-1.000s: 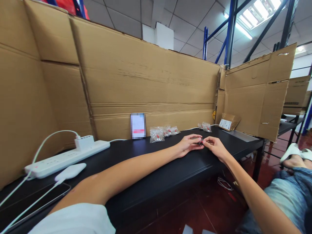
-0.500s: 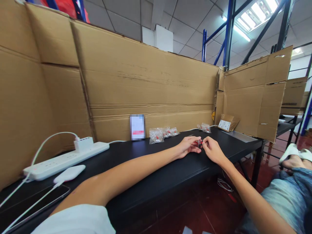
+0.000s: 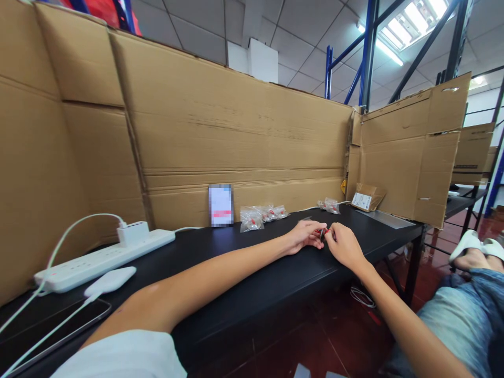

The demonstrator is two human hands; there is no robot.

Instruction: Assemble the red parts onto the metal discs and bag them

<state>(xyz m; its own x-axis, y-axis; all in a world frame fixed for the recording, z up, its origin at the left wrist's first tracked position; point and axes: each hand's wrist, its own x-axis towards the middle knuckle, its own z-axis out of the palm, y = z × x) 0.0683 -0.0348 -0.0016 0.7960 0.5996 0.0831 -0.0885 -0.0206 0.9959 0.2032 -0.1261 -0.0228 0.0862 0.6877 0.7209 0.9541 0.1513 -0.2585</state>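
A small red-and-dark piece with a shiny part [image 3: 322, 233] sits between my hands, just above the black table [image 3: 255, 278]. My left hand [image 3: 303, 235] is closed around its left side, the fingers curled and thumb side up. From the right, my right hand [image 3: 345, 244] pinches at the same piece with thumb and forefinger. Fingers cover much of it, so its exact kind cannot be made out. Behind my hands lie clear plastic bags [image 3: 252, 218] with small red and metallic pieces inside. Another such bag [image 3: 329, 206] rests farther right.
A propped-up card or screen [image 3: 221, 206] leans on the cardboard wall [image 3: 244, 136]. To the left are a white power strip [image 3: 98, 262], a white cabled device [image 3: 110, 281] and a dark phone-like slab [image 3: 59, 336]. A small open carton [image 3: 368, 198] stands at the right.
My fingers have shifted slightly around the small piece, which appears turned a little. The whole view has moved a touch. Both hands stay together over the table.
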